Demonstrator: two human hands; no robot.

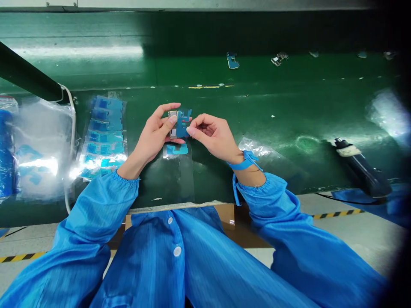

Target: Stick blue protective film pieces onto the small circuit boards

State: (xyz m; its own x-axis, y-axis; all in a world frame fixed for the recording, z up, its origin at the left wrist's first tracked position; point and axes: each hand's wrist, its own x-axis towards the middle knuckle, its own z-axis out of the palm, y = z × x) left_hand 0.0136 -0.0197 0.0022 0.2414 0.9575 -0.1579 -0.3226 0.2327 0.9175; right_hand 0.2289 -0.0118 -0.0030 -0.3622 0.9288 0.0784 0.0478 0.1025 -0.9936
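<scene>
Head view looks down on a green desk (pixel 289 111), where both hands meet over its middle. The left hand (pixel 154 137) cradles a small circuit board (pixel 175 126) from the left, thumb laid over its face and fingers curled behind its edge. The right hand (pixel 213 134) closes thumb and forefinger in a pinch on the right edge of a blue film piece (pixel 183 124) that lies against the board; its other fingers are folded into the palm. A blue wrist strap (pixel 244 162) with a coiled cord circles the right wrist.

Just below the hands, on the desk, lies a clear sheet with another blue film piece (pixel 177 149). To the left a stack of clear sheets carrying blue pieces (pixel 104 137) rests beside a crumpled plastic bag (pixel 41 149). Far across the desk small loose parts (pixel 233 60) are scattered, and at the right a dark handheld tool (pixel 362 169) lies on its side.

The film looks thin and flexible, so I judge it could crease or stick askew if the pinch pulls unevenly. The board is held only by fingertips in mid-air; a slackened grip could drop it onto the desk. Whether the film is already stuck down cannot be told.
</scene>
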